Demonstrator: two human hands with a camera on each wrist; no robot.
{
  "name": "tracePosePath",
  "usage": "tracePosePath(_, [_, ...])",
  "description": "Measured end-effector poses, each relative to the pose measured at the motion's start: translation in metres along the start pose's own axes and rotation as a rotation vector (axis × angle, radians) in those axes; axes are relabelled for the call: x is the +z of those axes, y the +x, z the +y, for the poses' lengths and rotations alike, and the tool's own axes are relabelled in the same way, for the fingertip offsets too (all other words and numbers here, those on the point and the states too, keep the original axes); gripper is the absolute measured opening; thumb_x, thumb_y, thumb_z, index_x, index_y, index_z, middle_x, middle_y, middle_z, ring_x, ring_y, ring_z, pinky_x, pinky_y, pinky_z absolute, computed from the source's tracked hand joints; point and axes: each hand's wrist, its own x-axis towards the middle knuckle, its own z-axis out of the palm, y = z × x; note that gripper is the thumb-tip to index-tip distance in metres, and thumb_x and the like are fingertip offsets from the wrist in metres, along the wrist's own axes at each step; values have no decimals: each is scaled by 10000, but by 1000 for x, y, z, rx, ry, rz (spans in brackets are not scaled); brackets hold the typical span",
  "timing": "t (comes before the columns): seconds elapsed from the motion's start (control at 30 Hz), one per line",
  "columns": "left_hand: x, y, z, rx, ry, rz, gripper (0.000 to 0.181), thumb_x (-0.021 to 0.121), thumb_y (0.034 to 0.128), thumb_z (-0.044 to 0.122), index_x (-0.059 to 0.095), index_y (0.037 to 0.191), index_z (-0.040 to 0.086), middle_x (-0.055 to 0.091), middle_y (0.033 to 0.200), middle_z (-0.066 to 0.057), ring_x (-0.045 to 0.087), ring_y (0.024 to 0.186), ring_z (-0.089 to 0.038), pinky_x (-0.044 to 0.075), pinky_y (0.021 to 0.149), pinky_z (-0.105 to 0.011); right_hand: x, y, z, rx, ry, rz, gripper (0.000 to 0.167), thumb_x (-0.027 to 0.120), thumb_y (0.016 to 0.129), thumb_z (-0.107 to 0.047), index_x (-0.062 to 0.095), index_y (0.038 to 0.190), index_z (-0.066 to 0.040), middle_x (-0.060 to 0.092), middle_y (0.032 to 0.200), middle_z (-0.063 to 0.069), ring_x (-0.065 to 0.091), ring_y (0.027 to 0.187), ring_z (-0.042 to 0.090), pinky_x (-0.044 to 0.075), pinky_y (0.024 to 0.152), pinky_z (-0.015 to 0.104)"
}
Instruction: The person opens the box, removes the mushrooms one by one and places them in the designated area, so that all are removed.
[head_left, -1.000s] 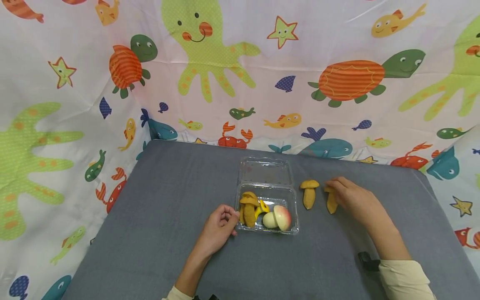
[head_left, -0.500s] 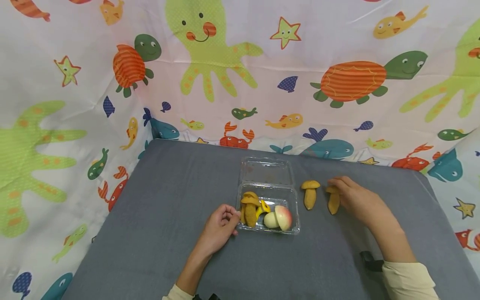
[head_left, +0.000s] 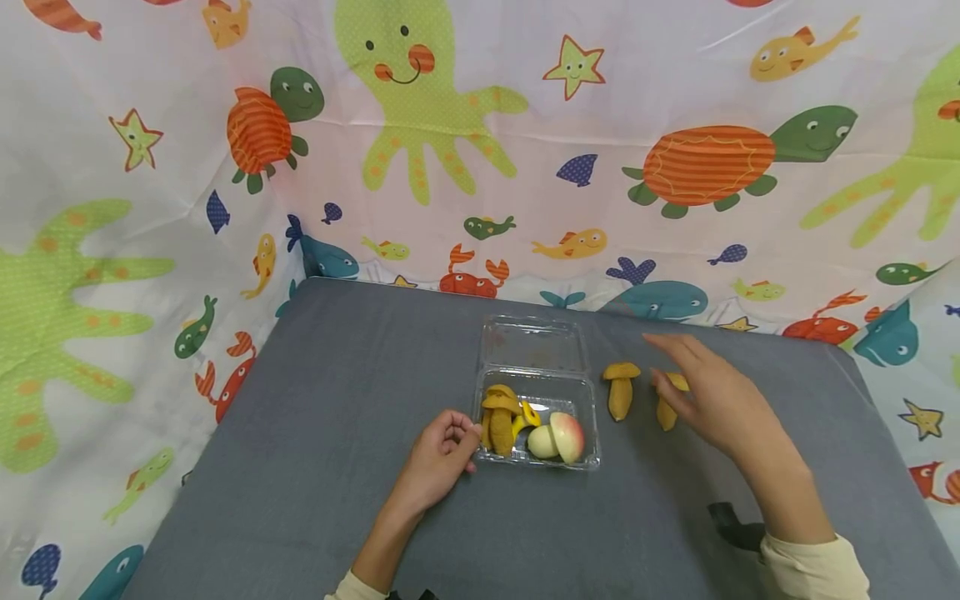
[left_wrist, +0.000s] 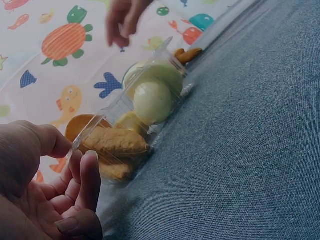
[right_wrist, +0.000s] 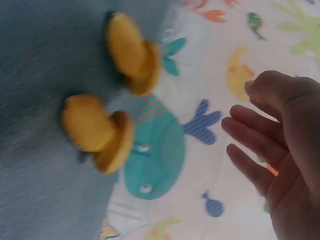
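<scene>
A clear plastic clamshell box (head_left: 532, 343) lies on the grey cloth with its lid folded back. My left hand (head_left: 438, 460) pinches the rim at its near left corner, thumb against finger in the left wrist view. Inside are brown toy mushrooms (head_left: 501, 429), a small yellow piece (head_left: 519, 419) and a pale toy mushroom with a pinkish-red cap (head_left: 567, 437). Two yellow-brown toy mushrooms lie right of the box: one nearer it (head_left: 620, 393), one farther right (head_left: 666, 413). Above the farther mushroom, my right hand (head_left: 723, 404) is raised with fingers extended, holding nothing; it partly hides that mushroom.
Grey cloth (head_left: 300, 467) covers the table. A white curtain printed with sea animals (head_left: 517, 167) rises behind the table and along its sides. A black strap piece (head_left: 735, 527) sticks out at my right wrist.
My right hand has let go of the farther mushroom and lifted off it, its fingers spreading. That mushroom stays on the cloth beside the other. The left hand keeps its place at the box.
</scene>
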Motion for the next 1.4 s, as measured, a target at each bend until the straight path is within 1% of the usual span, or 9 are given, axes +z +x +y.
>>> tracePosePath(0.13, [0,-1,0,0,-12,-1,209,698,1045,252,634,1090,59,650,895,-77,686,688,-272,492,591,-249,-13,5,-17,-20,20,86,642,797,956,-157,520,1536,-143,602,1432,138,651,1220,370,572,918,617])
tracePosePath(0.2, [0,-1,0,-1,-15,-3,210,695,1048,254,634,1094,59,649,897,-75,686,695,-278,495,597,-252,-19,7,-24,-50,49,148,651,804,946,-136,532,1537,-153,609,1436,112,641,1243,331,574,943,569])
tracePosePath(0.3, [1,-2,1,-3,-11,-4,216,695,1048,258,630,1095,56,647,896,-77,688,698,-291,501,606,-254,-25,9,-33,-112,117,251,683,822,909,-68,553,1531,-154,629,1422,81,632,1244,284,529,1068,325])
tracePosePath(0.4, [1,-2,1,-4,-2,-8,223,696,1048,263,628,1092,56,647,898,-82,691,700,-296,509,624,-255,-29,12,-45,-147,181,324,727,844,866,-18,571,1524,-160,646,1421,56,638,1252,268,377,1118,116])
tracePosePath(0.5, [1,-1,1,-4,-3,-10,225,696,1048,263,627,1091,54,646,899,-83,688,692,-271,517,635,-258,-30,15,-56,-164,243,350,767,861,840,-5,565,1532,-155,634,1462,49,624,1298,280,353,1127,112])
tracePosePath(0.63, [1,0,0,-6,-14,-4,221,695,1047,253,624,1084,48,645,895,-83,679,677,-235,527,631,-268,-23,22,-68,-182,321,345,823,878,827,-11,529,1561,-140,592,1526,36,567,1394,260,362,1180,199])
tracePosePath(0.9, [0,1,-1,1,-26,-6,213,695,1049,243,621,1080,46,640,891,-77,679,678,-250,518,626,-255,-3,31,-84,-230,395,275,876,912,814,-49,499,1582,-135,553,1569,24,533,1440,234,369,1187,217])
tracePosePath(1.17, [-1,0,-1,-7,-24,-4,213,691,1050,243,623,1081,43,644,891,-83,673,671,-225,507,616,-250,18,32,-100,-174,400,105,887,892,881,-211,421,1632,-215,483,1623,-14,521,1452,268,490,1107,531])
tracePosePath(1.4, [0,0,-2,-12,-35,-3,204,693,1048,233,622,1074,44,646,887,-82,672,669,-230,503,613,-243,40,33,-112,-188,456,24,814,880,892,-239,480,1595,-143,576,1545,44,594,1380,278,528,1064,527])
